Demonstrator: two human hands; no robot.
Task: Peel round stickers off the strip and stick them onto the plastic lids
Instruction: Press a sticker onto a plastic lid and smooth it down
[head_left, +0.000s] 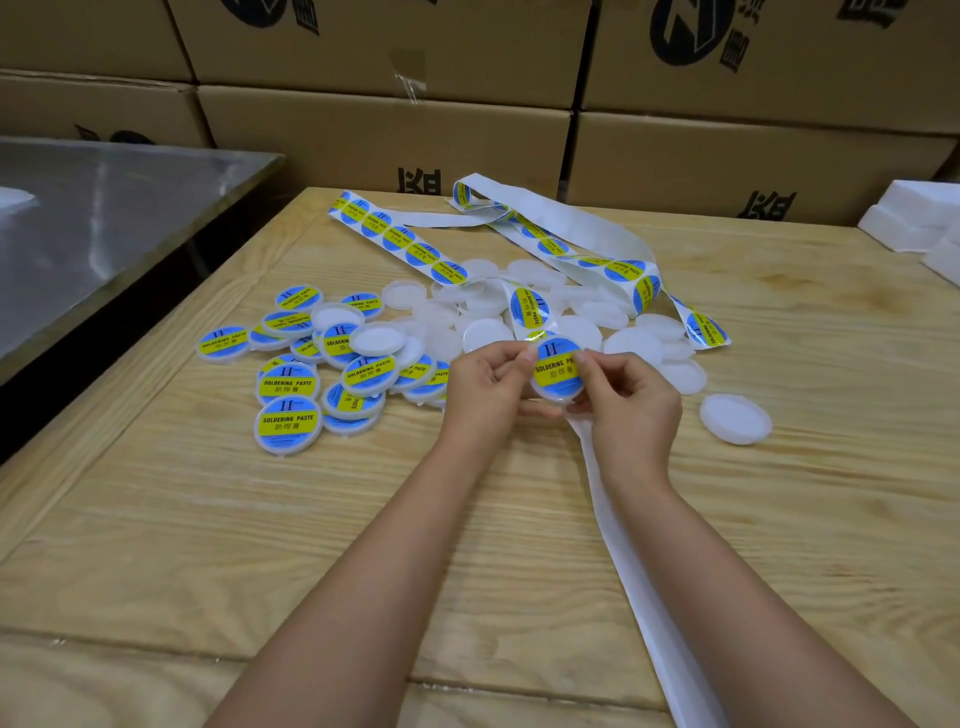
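Wooden table (260, 519) in front of stacked cardboard boxes (384, 140) carries the work: left hand (483, 384) and right hand (631, 400) pinch opposite edges of a stickered lid (557, 370) held between them, the strip (530, 306) running away just beyond them, the labelled pile (288, 423) nearer the left hand.
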